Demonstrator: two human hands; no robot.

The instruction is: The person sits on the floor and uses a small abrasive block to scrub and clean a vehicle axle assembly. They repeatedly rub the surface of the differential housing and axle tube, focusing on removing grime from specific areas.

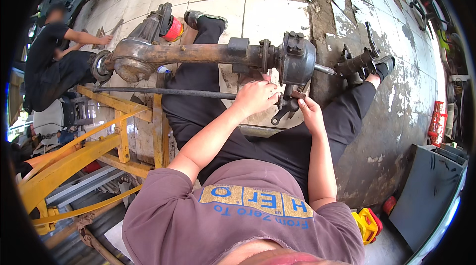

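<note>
A heavy vehicle axle (193, 53), brown with rust, lies crosswise in front of me, with a round differential housing at its left end. At its right end is a dark drum-shaped hub (297, 59) with a bare shaft stub. My left hand (255, 97) is closed just below the hub, beside the end of a long dark rod (168, 91); whatever its fingers grip is hidden. Right of it, my right hand (311, 112) pinches a small flat brown piece (298, 95) against the underside of the hub. A dark lever arm with an eye (277, 120) hangs between my hands.
A yellow metal frame (111, 146) stands at my left. Beyond it, a person in black (49, 62) sits near the axle's left end. A red can (173, 29) stands behind the axle. A dark metal part (359, 64) lies by my right foot; a grey cabinet (421, 190) stands right.
</note>
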